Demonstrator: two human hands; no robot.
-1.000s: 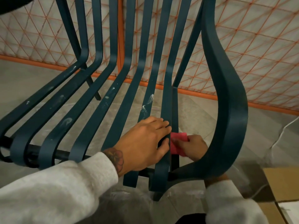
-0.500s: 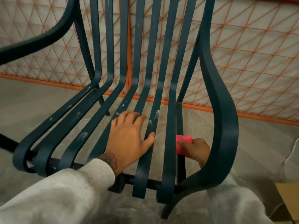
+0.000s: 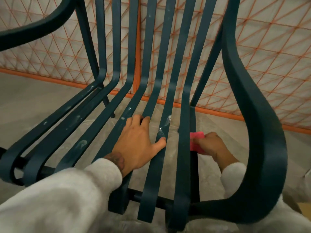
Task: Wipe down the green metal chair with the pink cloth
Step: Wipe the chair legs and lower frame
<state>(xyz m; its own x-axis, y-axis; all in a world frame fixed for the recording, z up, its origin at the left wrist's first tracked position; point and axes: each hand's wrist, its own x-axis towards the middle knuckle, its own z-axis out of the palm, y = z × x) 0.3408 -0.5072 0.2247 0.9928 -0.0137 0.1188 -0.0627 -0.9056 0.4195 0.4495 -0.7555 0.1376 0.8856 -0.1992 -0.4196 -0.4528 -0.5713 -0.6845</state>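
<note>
The dark green metal chair [image 3: 183,101] fills the view, its seat made of long curved slats with whitish smears on several of them. My left hand [image 3: 138,142] rests flat on the middle slats, fingers spread and the thumb against a slat's edge. My right hand [image 3: 210,145] reaches in below the right armrest [image 3: 262,148] and pinches the pink cloth [image 3: 196,140], which is pressed against the thin bar beside the rightmost slat. Part of the cloth is hidden behind that slat.
An orange wire mesh fence [image 3: 252,47] with an orange base rail stands close behind the chair. The floor [image 3: 25,101] below is grey concrete. The left armrest [image 3: 33,29] curves across the upper left.
My left hand slid left from the right slats onto the middle slats and flattened out. The pink cloth in my right hand stayed by the same bar. The view tilted upward.
</note>
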